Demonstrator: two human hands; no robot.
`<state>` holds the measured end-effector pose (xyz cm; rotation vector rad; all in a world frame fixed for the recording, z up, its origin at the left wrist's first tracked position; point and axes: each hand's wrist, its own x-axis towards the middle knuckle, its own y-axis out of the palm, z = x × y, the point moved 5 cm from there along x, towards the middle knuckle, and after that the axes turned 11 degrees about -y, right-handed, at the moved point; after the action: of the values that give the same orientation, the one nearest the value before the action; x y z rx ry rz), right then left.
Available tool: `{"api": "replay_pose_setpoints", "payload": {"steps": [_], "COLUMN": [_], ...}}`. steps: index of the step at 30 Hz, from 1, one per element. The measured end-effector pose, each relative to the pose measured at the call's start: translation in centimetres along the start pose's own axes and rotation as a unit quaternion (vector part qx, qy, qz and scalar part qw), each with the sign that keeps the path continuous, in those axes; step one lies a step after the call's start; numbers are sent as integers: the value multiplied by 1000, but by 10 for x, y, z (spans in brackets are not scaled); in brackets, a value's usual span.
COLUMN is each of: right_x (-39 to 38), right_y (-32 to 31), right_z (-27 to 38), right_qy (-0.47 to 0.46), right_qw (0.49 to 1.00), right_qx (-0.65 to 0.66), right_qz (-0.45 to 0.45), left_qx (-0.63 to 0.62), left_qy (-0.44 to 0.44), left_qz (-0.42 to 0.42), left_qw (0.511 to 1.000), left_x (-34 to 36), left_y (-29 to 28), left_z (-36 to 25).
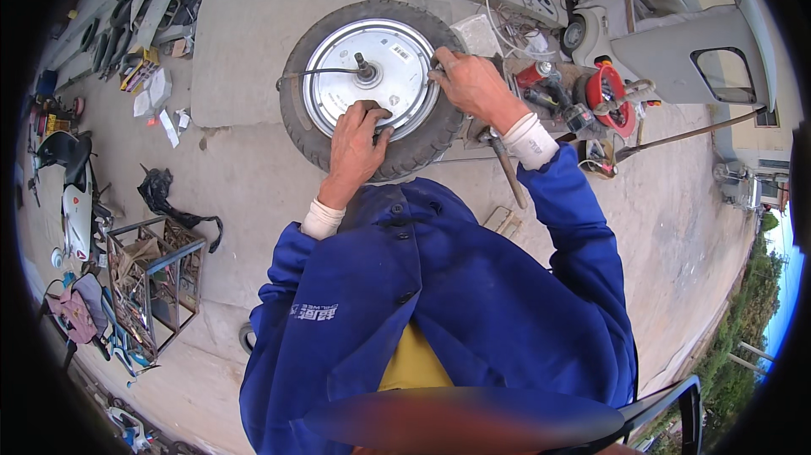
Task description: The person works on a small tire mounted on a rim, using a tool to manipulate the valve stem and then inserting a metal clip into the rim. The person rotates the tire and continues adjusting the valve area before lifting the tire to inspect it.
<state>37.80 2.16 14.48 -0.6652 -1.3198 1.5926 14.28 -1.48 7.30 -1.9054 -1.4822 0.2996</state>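
Observation:
A motor wheel (372, 43) with a silver hub and a black tire (306, 130) lies flat in front of me. From its centre axle a black cable (325, 71) runs to the left. My left hand (356, 147) rests on the near part of the hub and rim, its fingers curled together; whatever is under the fingertips is too small to name. At the wheel's right side, my right hand (477, 83) pinches thumb and forefinger at the rim's edge, where a small dark thing shows between them without a clear shape.
Right of the wheel are a red bowl (610, 100) of small parts, a hammer (507, 169) and scattered tools. A white vehicle (693, 54) stands beyond. On the left are a metal-frame bin (156, 286), a black plastic bag (165, 197) and a scooter (76, 201).

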Motion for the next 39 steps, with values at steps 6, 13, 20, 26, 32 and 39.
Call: {"api": "replay_pose_setpoints", "payload": {"steps": [6,13,20,26,32,39], "right_x": [2,7,23,35,29,35], "right_y": [2,-4,7,0,10,-29], "right_z": [1,10,22,29,20,36], "right_qy": [-3,-50,-113,-85,-124,-68], "right_qw": [1000,997,977,975,980,995], "right_qx": [-8,-40,-135,-149,-126,-74], "right_qz": [28,32,118,140,92,9], "left_qx": [-2,-7,-6,-20,-25,-26], "left_qy": [-5,-15,-18,-7,-27,-32], "left_qz": [-2,5,4,-18,2,-4], "left_qw": [1000,1000,1000,1000,999,999], "left_x": [0,0,0,-1,0,3], "left_y": [0,-1,-2,-3,-4,-5], "left_z": [0,1,2,5,6,7]}}
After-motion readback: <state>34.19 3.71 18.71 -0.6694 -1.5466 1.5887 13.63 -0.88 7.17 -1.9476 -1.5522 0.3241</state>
